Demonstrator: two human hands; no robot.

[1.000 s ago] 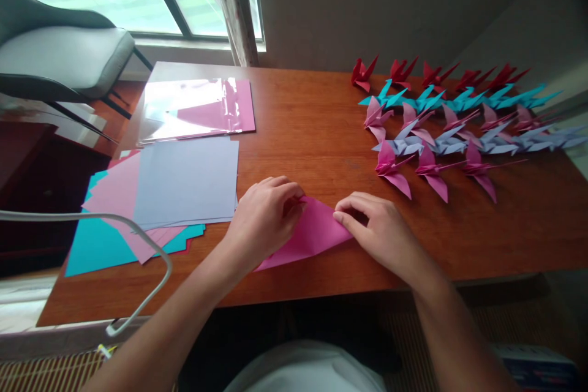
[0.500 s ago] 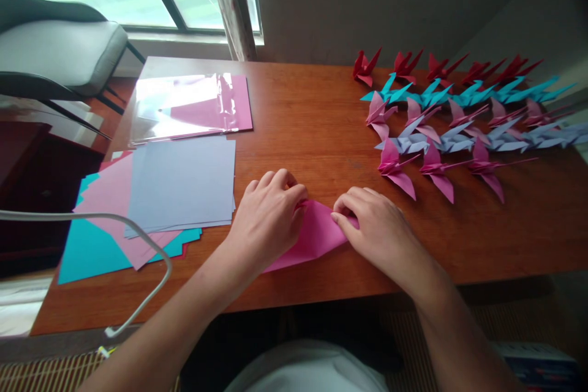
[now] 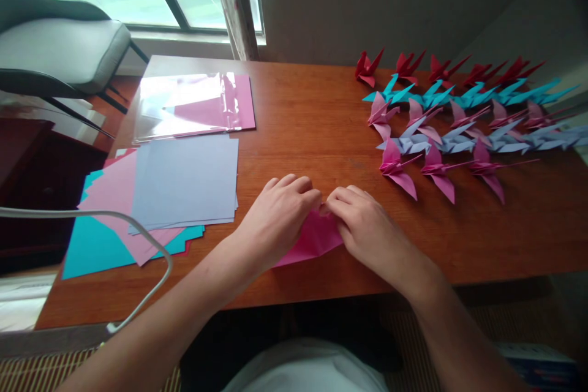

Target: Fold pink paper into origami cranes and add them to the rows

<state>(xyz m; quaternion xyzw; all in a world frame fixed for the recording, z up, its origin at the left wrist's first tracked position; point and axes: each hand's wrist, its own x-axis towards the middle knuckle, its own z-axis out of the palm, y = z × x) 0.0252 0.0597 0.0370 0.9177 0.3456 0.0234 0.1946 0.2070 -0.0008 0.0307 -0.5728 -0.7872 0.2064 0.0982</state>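
A folded sheet of bright pink origami paper (image 3: 318,239) lies at the front middle of the table, partly covered by my hands. My left hand (image 3: 290,211) is closed on its upper left part, with the fingers curled over. Close beside it, my right hand (image 3: 362,215) pinches the paper's upper right side. The fingertips of both hands nearly meet at the top of the paper. What lies under my fingers is hidden.
Rows of folded paper cranes stand at the right, magenta ones (image 3: 438,169) nearest. Left lie grey-blue sheets (image 3: 188,180) over pink and turquoise paper (image 3: 94,251), below a clear plastic packet (image 3: 193,104). A white cable (image 3: 158,285) crosses the table's left front corner.
My right hand has moved left and slightly up, bringing its fingertips close to my left hand. My left hand has shifted a little to the right. Less of the pink paper shows.
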